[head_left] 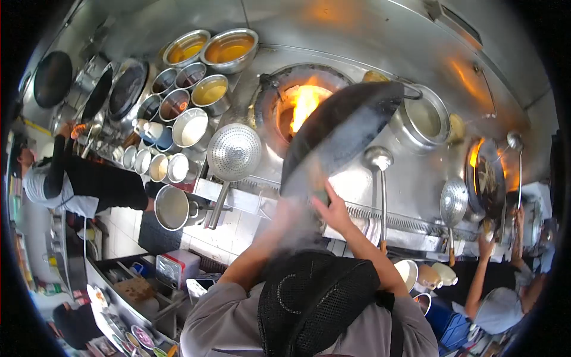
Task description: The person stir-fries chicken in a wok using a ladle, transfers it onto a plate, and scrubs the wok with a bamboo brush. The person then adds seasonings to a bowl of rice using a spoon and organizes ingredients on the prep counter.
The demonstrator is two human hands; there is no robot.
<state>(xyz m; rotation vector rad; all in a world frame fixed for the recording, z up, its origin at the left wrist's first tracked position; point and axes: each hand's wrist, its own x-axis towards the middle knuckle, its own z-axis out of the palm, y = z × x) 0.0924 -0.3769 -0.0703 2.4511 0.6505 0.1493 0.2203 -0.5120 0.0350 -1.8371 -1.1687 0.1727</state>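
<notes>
A large dark wok [345,128] is tilted up on its side, raised off the burner [276,122], where an orange flame burns. My left hand [285,217], blurred behind steam, is at the wok's near rim and appears to grip it; its fingers do not show clearly. Beside it, my right hand [336,211] is at the wok's lower edge with thumb and fingers curled round a blurred brownish piece [317,178], whose kind I cannot make out. Steam hides part of both the wok's near side and that piece.
Left of the burner lie a perforated strainer [234,152] and several metal pots of liquid [211,94]. A ladle [379,159] and a steel pot [427,116] are on the right. Co-workers stand at both sides; another wok [489,178] has flames beside it.
</notes>
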